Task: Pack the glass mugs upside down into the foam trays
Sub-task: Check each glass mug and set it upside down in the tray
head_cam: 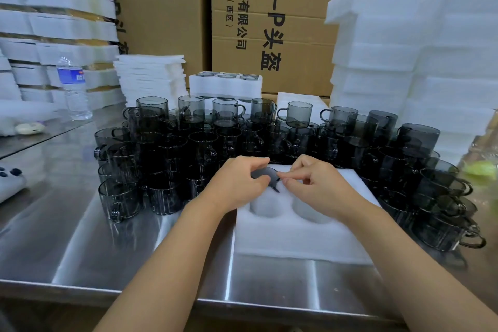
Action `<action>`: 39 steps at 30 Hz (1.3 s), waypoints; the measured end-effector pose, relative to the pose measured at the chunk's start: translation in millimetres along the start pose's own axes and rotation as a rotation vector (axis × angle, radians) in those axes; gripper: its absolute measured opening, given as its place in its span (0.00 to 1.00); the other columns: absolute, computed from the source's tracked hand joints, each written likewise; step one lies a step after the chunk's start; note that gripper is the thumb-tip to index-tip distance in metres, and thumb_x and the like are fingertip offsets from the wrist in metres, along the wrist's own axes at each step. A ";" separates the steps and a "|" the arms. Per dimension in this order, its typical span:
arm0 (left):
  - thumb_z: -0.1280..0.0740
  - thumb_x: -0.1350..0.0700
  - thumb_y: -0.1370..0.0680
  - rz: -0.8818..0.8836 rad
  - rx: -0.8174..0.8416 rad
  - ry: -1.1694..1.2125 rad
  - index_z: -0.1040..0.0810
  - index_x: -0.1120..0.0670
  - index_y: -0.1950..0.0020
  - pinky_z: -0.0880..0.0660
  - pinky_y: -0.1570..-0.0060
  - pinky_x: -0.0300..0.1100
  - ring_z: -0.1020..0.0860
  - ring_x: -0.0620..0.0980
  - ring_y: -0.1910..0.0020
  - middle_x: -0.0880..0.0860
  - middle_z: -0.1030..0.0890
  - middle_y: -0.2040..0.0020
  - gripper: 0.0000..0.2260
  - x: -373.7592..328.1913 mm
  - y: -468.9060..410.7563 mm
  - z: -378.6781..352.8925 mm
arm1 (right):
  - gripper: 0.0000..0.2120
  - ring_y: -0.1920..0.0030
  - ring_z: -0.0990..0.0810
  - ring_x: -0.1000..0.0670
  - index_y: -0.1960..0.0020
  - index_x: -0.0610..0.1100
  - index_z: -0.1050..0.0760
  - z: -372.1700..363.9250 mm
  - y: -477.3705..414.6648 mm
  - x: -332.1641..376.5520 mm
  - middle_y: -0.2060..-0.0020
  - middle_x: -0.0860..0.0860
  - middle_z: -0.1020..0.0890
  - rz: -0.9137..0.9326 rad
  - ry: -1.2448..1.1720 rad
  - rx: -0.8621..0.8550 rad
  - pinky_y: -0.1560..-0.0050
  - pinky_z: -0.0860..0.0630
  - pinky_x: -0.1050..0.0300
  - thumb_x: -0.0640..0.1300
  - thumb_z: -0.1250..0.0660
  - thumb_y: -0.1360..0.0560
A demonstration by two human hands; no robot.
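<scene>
A white foam tray lies on the steel table in front of me, with round pockets; the two near pockets hold nothing. A smoky grey glass mug sits upside down in a far pocket, its base showing between my hands. My left hand presses on the mug's left side with curled fingers. My right hand pinches at the mug's right edge, near its thin handle. Many more grey mugs stand stacked in rows behind and beside the tray.
Stacks of foam trays rise at right and left, foam sheets behind. A filled tray sits at the back. A water bottle stands at left. Cardboard boxes form the backdrop. The table edge is near.
</scene>
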State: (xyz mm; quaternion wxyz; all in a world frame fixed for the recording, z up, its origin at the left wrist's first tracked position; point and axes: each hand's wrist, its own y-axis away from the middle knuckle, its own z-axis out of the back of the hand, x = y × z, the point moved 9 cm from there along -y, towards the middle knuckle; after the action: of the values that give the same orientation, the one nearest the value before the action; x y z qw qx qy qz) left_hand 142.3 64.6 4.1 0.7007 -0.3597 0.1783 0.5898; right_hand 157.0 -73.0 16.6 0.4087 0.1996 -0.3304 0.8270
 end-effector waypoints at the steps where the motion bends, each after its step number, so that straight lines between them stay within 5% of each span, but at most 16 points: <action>1: 0.34 0.55 0.24 0.006 0.007 -0.034 0.27 0.50 0.31 0.33 0.40 0.33 0.27 0.42 0.35 0.46 0.24 0.33 0.20 -2.8 0.4 1.7 | 0.09 0.69 0.31 0.61 0.57 0.55 0.16 -0.2 -0.1 0.3 0.63 0.56 0.28 -0.001 -0.005 0.002 0.66 0.36 0.70 0.44 0.33 0.25; 3: 0.33 0.53 0.26 0.022 0.025 -0.149 0.22 0.49 0.36 0.27 0.40 0.42 0.24 0.46 0.39 0.46 0.20 0.38 0.18 -10.5 -4.2 6.1 | 0.09 0.69 0.31 0.62 0.57 0.55 0.16 -0.2 -0.5 1.1 0.63 0.55 0.28 0.004 -0.003 0.003 0.66 0.36 0.70 0.43 0.33 0.25; 5: 0.32 0.51 0.29 0.046 0.018 -0.298 0.17 0.49 0.46 0.23 0.50 0.44 0.20 0.49 0.48 0.47 0.17 0.48 0.12 -21.9 -13.3 9.1 | 0.10 0.69 0.30 0.61 0.59 0.55 0.16 0.1 -0.6 4.0 0.63 0.54 0.29 0.020 0.009 0.001 0.66 0.36 0.69 0.43 0.32 0.26; 8: 0.35 0.54 0.28 0.038 -0.103 -0.554 0.19 0.53 0.56 0.32 0.63 0.42 0.22 0.55 0.57 0.52 0.20 0.58 0.06 -45.8 -23.9 8.4 | 0.19 0.68 0.31 0.61 0.70 0.63 0.21 0.6 0.2 9.7 0.64 0.54 0.29 0.046 0.000 0.005 0.66 0.37 0.69 0.42 0.32 0.28; 10: 0.40 0.56 0.23 -0.033 -0.101 -0.614 0.21 0.56 0.52 0.34 0.60 0.44 0.22 0.59 0.51 0.56 0.21 0.51 0.09 -51.1 -27.8 -8.2 | 0.17 0.68 0.31 0.60 0.71 0.58 0.20 2.0 1.3 8.5 0.65 0.53 0.30 0.035 0.004 0.003 0.65 0.37 0.69 0.41 0.32 0.29; 13: 0.47 0.56 0.18 -0.079 0.110 -0.454 0.25 0.57 0.36 0.30 0.44 0.48 0.27 0.56 0.39 0.56 0.26 0.38 0.15 -34.4 -29.0 -27.6 | 0.11 0.67 0.32 0.59 0.67 0.42 0.19 1.0 2.5 9.9 0.64 0.52 0.30 0.017 0.056 0.029 0.64 0.38 0.68 0.39 0.34 0.27; 17: 0.49 0.57 0.17 -0.173 0.211 -0.437 0.27 0.51 0.36 0.32 0.40 0.50 0.27 0.52 0.38 0.51 0.23 0.38 0.15 -32.1 -31.1 -37.7 | 0.19 0.68 0.31 0.56 0.76 0.43 0.29 7.4 -3.1 15.4 0.66 0.42 0.25 0.007 0.145 0.071 0.65 0.36 0.68 0.38 0.35 0.27; 20: 0.48 0.54 0.18 -0.160 0.200 -0.423 0.28 0.47 0.33 0.34 0.39 0.48 0.27 0.51 0.38 0.50 0.22 0.38 0.16 -30.6 -33.4 -37.6 | 0.17 0.67 0.26 0.53 0.68 0.33 0.22 47.4 -23.5 26.6 0.70 0.50 0.21 0.032 0.133 -0.162 0.65 0.32 0.61 0.43 0.35 0.26; 23: 0.47 0.50 0.18 -0.149 0.197 -0.412 0.33 0.45 0.28 0.39 0.33 0.46 0.31 0.48 0.33 0.47 0.28 0.30 0.18 -27.5 -35.9 -39.8 | 0.15 0.64 0.28 0.53 0.57 0.37 0.19 92.3 -56.1 42.8 0.61 0.48 0.20 0.055 0.234 -0.441 0.64 0.34 0.61 0.48 0.38 0.27; 27: 0.47 0.48 0.18 -0.119 0.208 -0.386 0.34 0.44 0.28 0.41 0.35 0.45 0.29 0.48 0.35 0.46 0.28 0.30 0.18 -24.9 -34.9 -39.4 | 0.23 0.41 0.32 0.48 0.31 0.46 0.32 88.1 -113.9 29.1 0.38 0.46 0.33 -0.027 0.608 -0.292 0.43 0.33 0.56 0.48 0.38 0.24; 31: 0.47 0.50 0.18 -0.101 0.201 -0.337 0.33 0.44 0.28 0.39 0.33 0.45 0.25 0.49 0.40 0.46 0.27 0.31 0.18 -26.4 -31.2 -36.8 | 0.21 0.35 0.38 0.42 0.34 0.44 0.30 72.2 -138.2 2.7 0.33 0.44 0.37 -0.128 0.955 -0.174 0.35 0.36 0.45 0.51 0.39 0.24; 39: 0.44 0.50 0.18 -0.078 0.188 -0.283 0.31 0.45 0.29 0.35 0.34 0.46 0.23 0.48 0.43 0.46 0.25 0.34 0.17 -25.4 -28.6 -33.4 | 0.13 0.37 0.35 0.42 0.39 0.43 0.27 63.8 -136.9 -5.6 0.35 0.45 0.33 -0.077 0.921 -0.216 0.38 0.35 0.46 0.47 0.41 0.20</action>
State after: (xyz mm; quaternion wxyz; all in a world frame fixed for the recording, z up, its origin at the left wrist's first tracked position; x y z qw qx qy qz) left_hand 169.3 21.7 7.1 0.7717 -0.2125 0.1183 0.5876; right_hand 274.6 -60.1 110.6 0.5613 -0.2195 -0.1913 0.7747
